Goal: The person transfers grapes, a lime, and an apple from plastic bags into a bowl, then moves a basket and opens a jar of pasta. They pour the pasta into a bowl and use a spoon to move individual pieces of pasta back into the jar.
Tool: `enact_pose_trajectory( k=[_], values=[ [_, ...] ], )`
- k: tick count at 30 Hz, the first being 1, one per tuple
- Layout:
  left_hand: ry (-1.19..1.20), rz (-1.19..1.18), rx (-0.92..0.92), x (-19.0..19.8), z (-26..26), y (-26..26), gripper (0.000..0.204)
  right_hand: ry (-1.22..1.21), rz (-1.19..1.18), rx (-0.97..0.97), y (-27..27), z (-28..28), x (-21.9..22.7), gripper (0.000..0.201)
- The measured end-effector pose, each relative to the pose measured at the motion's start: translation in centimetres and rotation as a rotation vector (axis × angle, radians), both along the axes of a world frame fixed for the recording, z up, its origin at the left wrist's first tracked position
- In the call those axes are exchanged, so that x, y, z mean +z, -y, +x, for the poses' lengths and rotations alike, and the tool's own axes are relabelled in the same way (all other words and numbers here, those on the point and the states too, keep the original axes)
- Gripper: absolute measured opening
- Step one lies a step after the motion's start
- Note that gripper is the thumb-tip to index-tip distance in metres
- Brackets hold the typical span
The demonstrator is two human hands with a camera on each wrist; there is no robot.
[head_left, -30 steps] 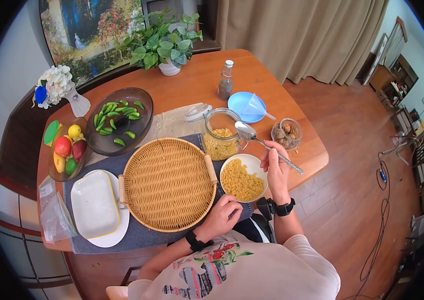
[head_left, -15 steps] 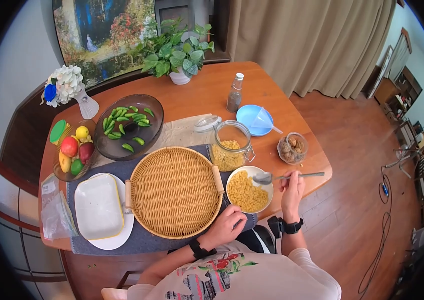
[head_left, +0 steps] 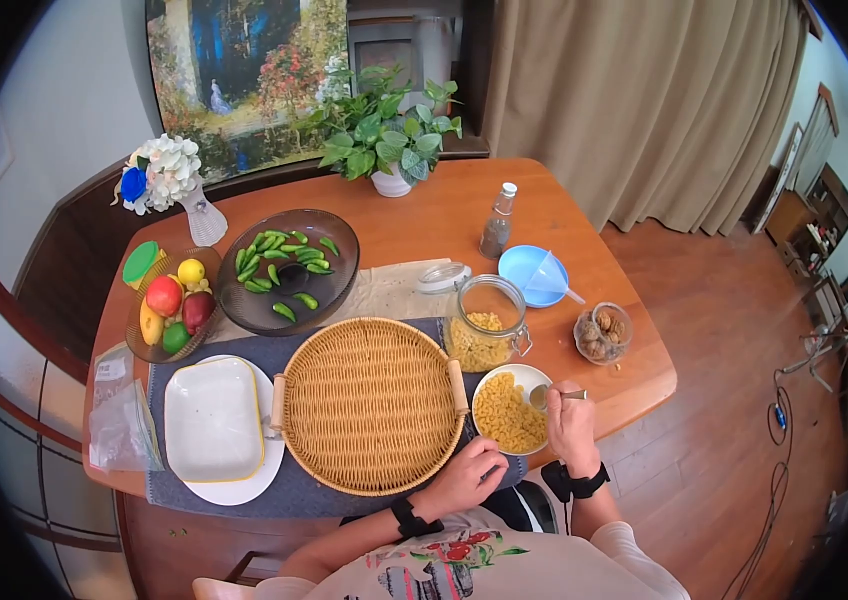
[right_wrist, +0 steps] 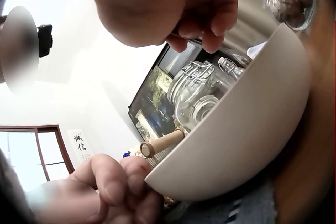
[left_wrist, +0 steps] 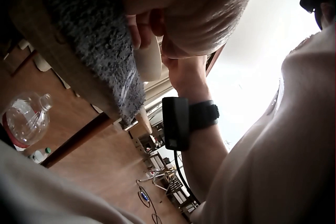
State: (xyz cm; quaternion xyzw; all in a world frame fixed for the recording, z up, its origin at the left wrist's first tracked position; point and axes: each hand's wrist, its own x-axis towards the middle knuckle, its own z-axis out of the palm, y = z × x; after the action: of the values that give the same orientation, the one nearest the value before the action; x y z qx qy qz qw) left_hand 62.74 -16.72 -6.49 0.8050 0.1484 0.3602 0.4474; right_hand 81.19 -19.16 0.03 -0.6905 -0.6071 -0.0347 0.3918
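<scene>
My right hand (head_left: 572, 428) grips a metal spoon (head_left: 574, 395) by its handle, its head down at the yellow elbow pasta (head_left: 506, 414). The pasta lies in a white bowl (head_left: 524, 376) at the table's front edge. Curled at the bowl's near-left rim are the fingers of my left hand (head_left: 462, 480); the right wrist view shows this left hand (right_wrist: 118, 184) against the tilted-looking rim of the bowl (right_wrist: 247, 113). Just behind the bowl stands an open glass jar (head_left: 521, 335) with more pasta, its lid (head_left: 442, 278) hinged back.
A round wicker tray (head_left: 374, 405) sits left of the bowl, beside a white rectangular dish (head_left: 212, 415). Further back are a dark platter of green peppers (head_left: 339, 290), a fruit basket (head_left: 134, 325), a blue plate (head_left: 519, 265), a bottle (head_left: 496, 225) and a jar of walnuts (head_left: 604, 335).
My right hand has lowered the spoon from above the bowl to the pasta, turning its head downward. My left hand stays at the rim. The head view has shifted, moving the scene down and right.
</scene>
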Motion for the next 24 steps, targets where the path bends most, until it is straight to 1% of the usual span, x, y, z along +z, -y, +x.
enact_pose_trajectory(
  k=[2, 6, 8, 12, 15, 17, 20, 24],
  values=[
    [0.002, 0.001, 0.005, 0.0, 0.0, 0.0, 0.009, -0.069, 0.000, -0.019, -0.2, -0.1, -0.4, 0.017],
    [0.004, 0.015, 0.005, -0.2, 0.1, 0.0, 0.009, -0.069, 0.047, -0.016, -0.3, 0.2, -1.1, 0.020],
    [0.006, 0.001, -0.003, -0.2, 0.0, -0.1, 0.008, -0.158, 0.016, -0.012, -0.1, 0.6, -1.4, 0.025],
    [-0.008, -0.013, -0.016, 0.2, -0.1, 0.0, 0.010, -0.163, 0.029, -0.023, 0.0, 1.3, -1.8, 0.028],
    [-0.004, -0.011, -0.011, 0.1, -0.1, 0.0, 0.010, -0.229, 0.069, -0.032, 0.2, 1.3, -1.8, 0.029],
    [0.007, -0.014, -0.002, 0.0, 0.0, 0.0, 0.008, -0.277, 0.040, -0.037, 0.3, 1.4, -1.7, 0.031],
    [-0.006, -0.014, -0.010, -0.1, 0.0, 0.0, 0.008, -0.219, 0.082, -0.023, 0.2, 1.7, -2.5, 0.034],
    [-0.020, -0.018, -0.008, -0.1, -0.1, 0.0, 0.008, -0.185, 0.080, -0.017, 0.5, 1.8, -2.5, 0.033]
  ],
)
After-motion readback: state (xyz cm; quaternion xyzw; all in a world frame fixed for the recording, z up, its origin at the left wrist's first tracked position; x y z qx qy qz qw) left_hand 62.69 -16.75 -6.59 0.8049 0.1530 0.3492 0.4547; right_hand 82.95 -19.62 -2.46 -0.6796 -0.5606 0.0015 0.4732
